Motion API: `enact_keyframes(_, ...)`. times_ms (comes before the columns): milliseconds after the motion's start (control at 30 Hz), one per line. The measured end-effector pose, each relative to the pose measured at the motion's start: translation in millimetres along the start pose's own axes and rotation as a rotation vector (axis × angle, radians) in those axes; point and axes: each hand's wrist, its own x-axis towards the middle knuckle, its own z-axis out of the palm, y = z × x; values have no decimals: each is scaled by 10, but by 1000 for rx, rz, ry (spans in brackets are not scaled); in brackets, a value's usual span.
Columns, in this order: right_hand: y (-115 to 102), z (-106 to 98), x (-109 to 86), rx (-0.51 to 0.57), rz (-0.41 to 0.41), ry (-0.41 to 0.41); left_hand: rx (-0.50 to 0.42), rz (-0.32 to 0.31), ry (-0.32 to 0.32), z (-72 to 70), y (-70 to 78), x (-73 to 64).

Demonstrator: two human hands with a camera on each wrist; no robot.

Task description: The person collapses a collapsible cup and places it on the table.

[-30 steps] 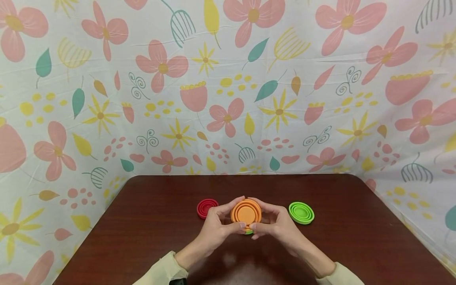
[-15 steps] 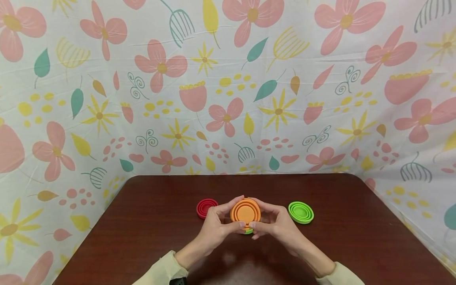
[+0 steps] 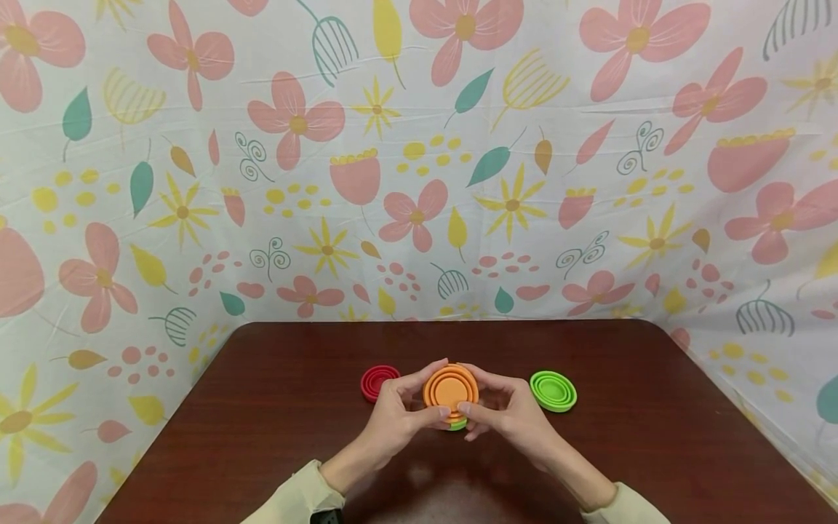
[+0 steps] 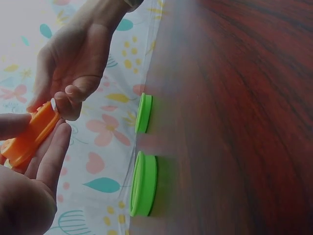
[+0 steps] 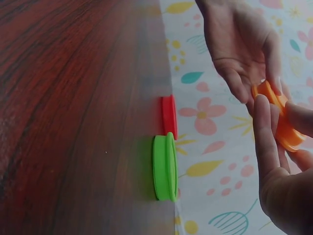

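Note:
Both hands hold up an orange collapsible cup (image 3: 452, 389), folded into flat rings, its round face toward the head camera. My left hand (image 3: 399, 407) grips its left side, thumb at the lower rim and fingers round the back. My right hand (image 3: 509, 407) grips the right side, with the thumb on the lower part of its face. In the left wrist view the orange cup (image 4: 32, 137) appears edge-on between the hands. Behind and below it, a green collapsed cup (image 3: 457, 425) is mostly hidden in the head view; the left wrist view shows such a green cup (image 4: 143, 185) on the table.
A red collapsed cup (image 3: 378, 383) lies on the dark wooden table (image 3: 281, 422), left of the hands and partly covered by the left one. Another green collapsed cup (image 3: 553, 391) lies to the right. A flowered cloth (image 3: 419, 160) hangs behind the table.
My right thumb has shifted slightly upward, from the lower rim onto the face of the orange cup. The left hand and the cups on the table stay where they were.

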Motion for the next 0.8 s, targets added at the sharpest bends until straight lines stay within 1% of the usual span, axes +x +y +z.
enact_keyframes(167, -14, 19, -17, -13, -21, 54, 4, -14, 8, 1, 4, -4)
enact_keyframes(300, -26, 34, -25, -25, -57, 73, 17, -34, 16, 5, 13, -6)
enact_keyframes(467, -41, 36, -34, -63, -144, 62, 28, -48, 16, 9, 27, -3)
enact_keyframes(567, -51, 36, -33, -80, -198, 55, 42, -44, 14, 6, 31, 2)
enact_keyframes(800, -71, 48, -32, -133, -270, 59, 43, -25, 20, 7, 40, 7)
